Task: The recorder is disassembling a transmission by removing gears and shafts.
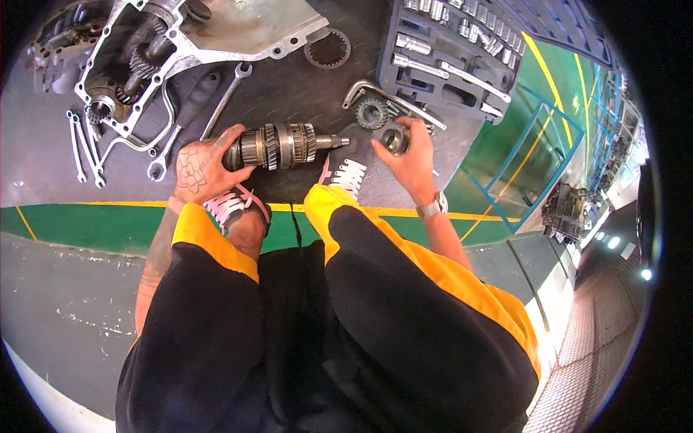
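Observation:
My left hand [206, 164] is wrapped round the thick left end of a gear shaft [289, 146], a metal shaft stacked with toothed gears. It lies level, its thin bare end [333, 141] pointing right. My right hand [413, 160] grips a small metal ring [394, 141] between thumb and fingers, just past the shaft's thin end and apart from it. Behind the ring lies a small toothed gear [372, 113] on the dark mat. The palm-side fingers of my left hand are hidden by the shaft.
An opened gearbox housing [195, 54] fills the far left, with spanners [229, 97] near it. A flat toothed ring [328, 49] lies beside the housing. At the far right sits an open socket set case [451, 54], with a bent metal bar [357, 90] in front. My shoes [346, 180] are close below the shaft.

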The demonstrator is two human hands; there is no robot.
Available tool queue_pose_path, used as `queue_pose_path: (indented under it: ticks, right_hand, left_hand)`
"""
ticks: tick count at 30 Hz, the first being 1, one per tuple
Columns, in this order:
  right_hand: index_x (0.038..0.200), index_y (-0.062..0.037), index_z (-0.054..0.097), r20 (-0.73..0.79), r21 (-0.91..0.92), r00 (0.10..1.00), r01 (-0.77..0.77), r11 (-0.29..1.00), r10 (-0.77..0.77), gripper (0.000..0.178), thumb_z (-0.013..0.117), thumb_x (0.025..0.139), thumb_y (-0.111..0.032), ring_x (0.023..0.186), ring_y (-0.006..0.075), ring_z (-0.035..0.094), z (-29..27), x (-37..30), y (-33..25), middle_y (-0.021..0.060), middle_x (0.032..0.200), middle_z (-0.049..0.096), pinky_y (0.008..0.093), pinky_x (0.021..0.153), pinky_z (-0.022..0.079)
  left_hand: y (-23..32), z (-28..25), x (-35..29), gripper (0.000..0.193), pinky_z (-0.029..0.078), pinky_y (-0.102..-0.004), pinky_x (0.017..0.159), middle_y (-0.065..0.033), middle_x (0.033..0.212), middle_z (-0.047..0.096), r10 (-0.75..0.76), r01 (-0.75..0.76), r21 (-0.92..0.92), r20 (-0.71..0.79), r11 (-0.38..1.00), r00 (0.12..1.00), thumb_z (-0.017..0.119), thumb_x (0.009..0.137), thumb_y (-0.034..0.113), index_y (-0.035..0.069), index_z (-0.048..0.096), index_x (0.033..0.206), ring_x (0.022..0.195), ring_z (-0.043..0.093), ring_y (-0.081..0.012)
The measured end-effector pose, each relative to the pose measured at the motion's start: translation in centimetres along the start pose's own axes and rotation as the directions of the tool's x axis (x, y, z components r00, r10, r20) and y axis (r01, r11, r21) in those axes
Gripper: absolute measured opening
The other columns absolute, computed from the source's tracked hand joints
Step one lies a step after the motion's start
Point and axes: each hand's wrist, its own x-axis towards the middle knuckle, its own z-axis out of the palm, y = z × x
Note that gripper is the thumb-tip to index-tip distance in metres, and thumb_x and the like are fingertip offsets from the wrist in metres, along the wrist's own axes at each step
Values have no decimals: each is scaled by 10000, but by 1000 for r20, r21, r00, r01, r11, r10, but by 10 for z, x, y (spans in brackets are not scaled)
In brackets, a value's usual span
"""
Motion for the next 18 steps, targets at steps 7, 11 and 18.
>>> queue_pose_path:
  ticks: [7, 11, 18]
  right_hand:
    - [1009, -34, 623, 110, 176, 962, 228, 957, -250, 478, 916, 671, -202, 875, 293, 621, -49, 55, -102, 117, 957, 607, 380, 786, 515]
    - [1028, -33, 603, 340, 362, 876, 212, 908, -341, 494, 890, 664, -205, 863, 294, 632, -59, 108, -166, 115, 936, 617, 364, 802, 515]
    - [1136, -20, 465, 411, 219, 526, 736, 640, -745, 534, 767, 697, 24, 994, 462, 638, -24, 183, -259, 216, 1128, 552, 514, 822, 543]
  left_hand:
    - [3, -14, -1, 748, 523, -436, 865, -142, 1015, 616, 22, -22, 77, 3, 997, 1000, 856, 716, 291, 94, 542, 1366, 996, 630, -336]
    - [6, -15, -6, 816, 470, -491, 1009, -190, 1308, 516, 43, -39, 121, -36, 992, 998, 866, 730, 341, 114, 514, 1430, 1205, 538, -384]
    - [37, -80, 9, 302, 565, -300, 771, -114, 1022, 720, -334, -87, -556, -609, 827, 719, 721, 930, 57, 7, 701, 1226, 876, 714, -196]
